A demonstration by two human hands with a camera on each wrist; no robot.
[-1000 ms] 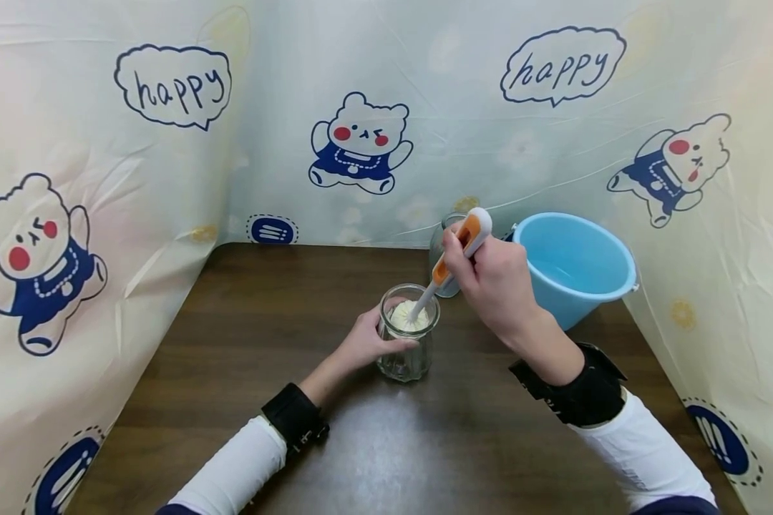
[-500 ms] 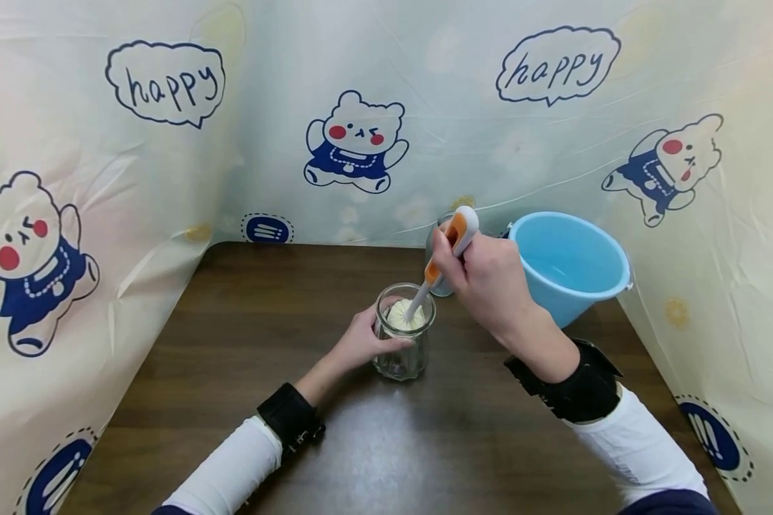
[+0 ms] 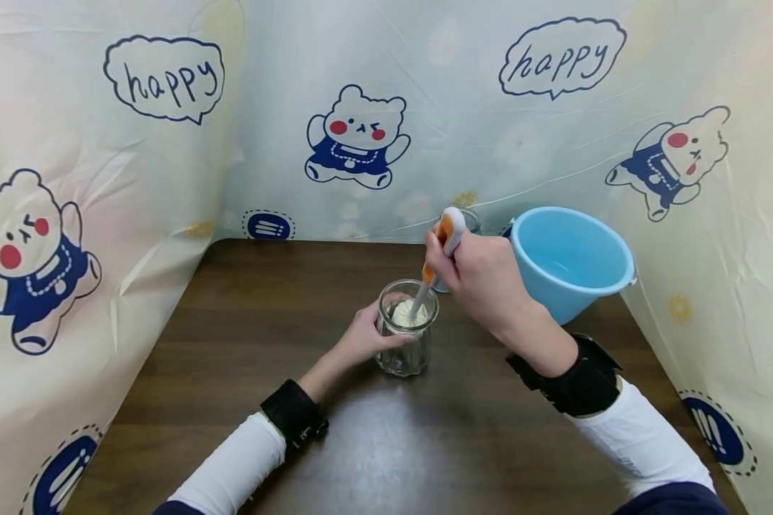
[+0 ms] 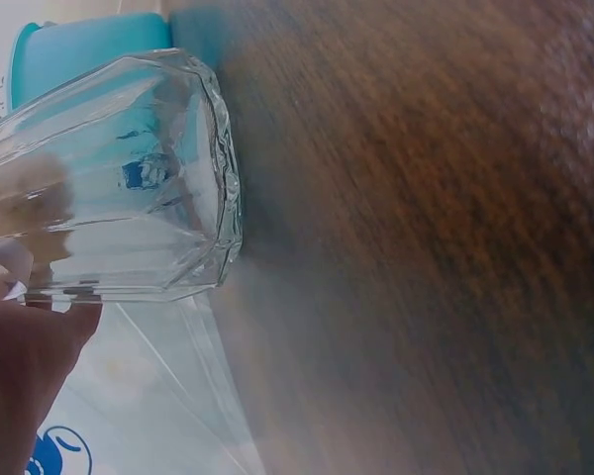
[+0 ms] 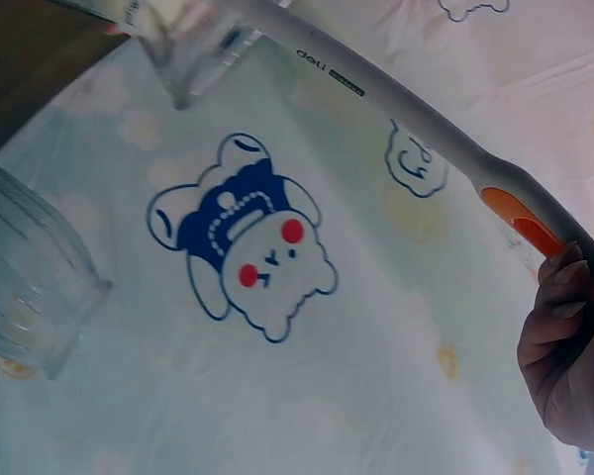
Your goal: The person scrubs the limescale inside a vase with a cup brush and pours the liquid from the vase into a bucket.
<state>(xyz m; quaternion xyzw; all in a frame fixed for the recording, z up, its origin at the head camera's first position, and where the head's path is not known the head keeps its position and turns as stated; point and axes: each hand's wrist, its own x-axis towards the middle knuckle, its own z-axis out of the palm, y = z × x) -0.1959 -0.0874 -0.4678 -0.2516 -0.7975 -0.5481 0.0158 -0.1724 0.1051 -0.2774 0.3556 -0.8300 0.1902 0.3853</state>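
Note:
My left hand (image 3: 363, 336) grips the side of a clear glass jar (image 3: 406, 359) that stands on the table, thumb across its front. In the left wrist view the jar's faceted base (image 4: 213, 198) shows close to the tabletop. The fingers of my right hand (image 3: 486, 282) are curled round the grey and orange handle of a bottle brush (image 5: 386, 94). Its pale, ribbed round head (image 3: 407, 313) sits inside the jar, just below the mouth. The handle leans up and to the right out of the jar.
A light blue bucket (image 3: 570, 290) stands on the right, behind my right wrist. Partly hidden behind my right hand is a second glass jar (image 3: 470, 219), also seen at the left of the right wrist view. A printed curtain (image 3: 264, 143) surrounds the wooden table (image 3: 264, 300).
The brush's handle end has swung left, and my right hand with it, so the handle stands steeper. My left hand keeps its grip on the jar, which stays in nearly the same place.

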